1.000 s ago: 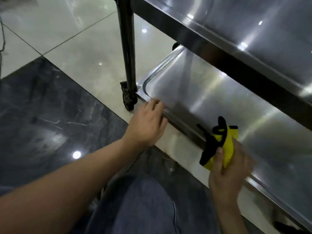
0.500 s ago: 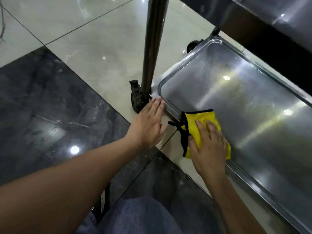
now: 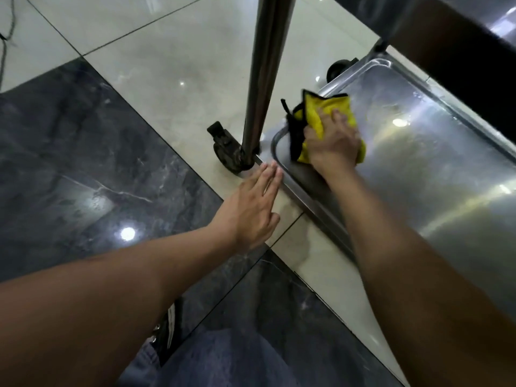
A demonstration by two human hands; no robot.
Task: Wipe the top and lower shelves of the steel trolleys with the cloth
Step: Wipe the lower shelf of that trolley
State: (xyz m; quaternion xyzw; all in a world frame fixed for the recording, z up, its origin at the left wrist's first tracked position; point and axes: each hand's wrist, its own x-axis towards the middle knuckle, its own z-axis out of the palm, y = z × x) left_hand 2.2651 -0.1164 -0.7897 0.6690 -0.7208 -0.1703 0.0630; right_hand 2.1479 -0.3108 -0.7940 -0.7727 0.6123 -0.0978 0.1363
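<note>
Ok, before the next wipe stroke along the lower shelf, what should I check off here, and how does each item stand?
1. Cloth under the right hand: ok, fingers press it flat.
2. Cloth on the lower shelf: ok, at the corner near the post.
3. Left hand steadying the trolley: ok, straight fingertips at the shelf rim.
4. Path along the shelf: ok, nothing lies on the visible part.
5. Castor locked: cannot tell.
6. Corner wiped clean: cannot tell, glare and blur.
</note>
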